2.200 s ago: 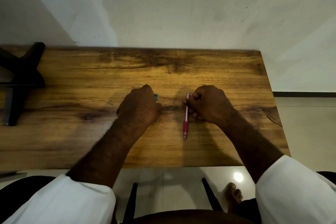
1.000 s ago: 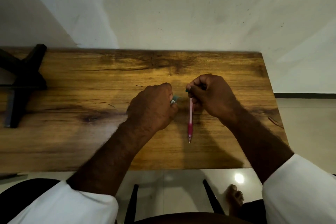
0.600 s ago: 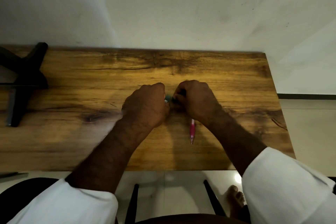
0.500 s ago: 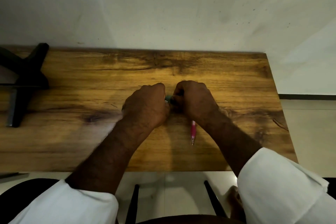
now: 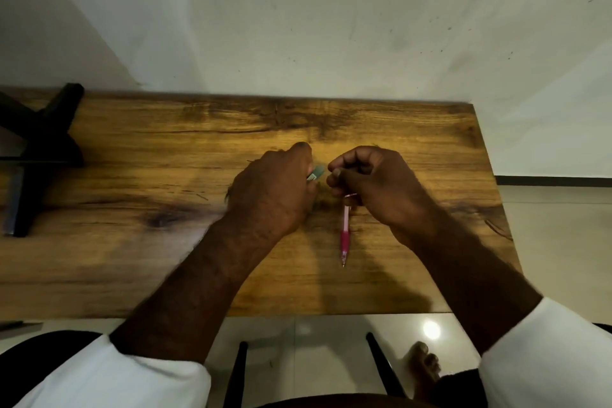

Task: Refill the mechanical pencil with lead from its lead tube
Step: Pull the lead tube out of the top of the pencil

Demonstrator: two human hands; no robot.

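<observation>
Now, left hand point(image 5: 271, 195) closed around lead tube point(image 5: 315, 173), right hand point(image 5: 374, 182) curled, gripping pink mechanical pencil point(image 5: 344, 232)

Table point(image 5: 132, 258): wood, knotted grain, low sheen. Mechanical pencil point(image 5: 345, 232): pink translucent plastic. Sleeves point(image 5: 546, 358): white cloth. Floor point(image 5: 314, 348): glossy tile. Wall point(image 5: 331, 26): matt, speckled.
</observation>
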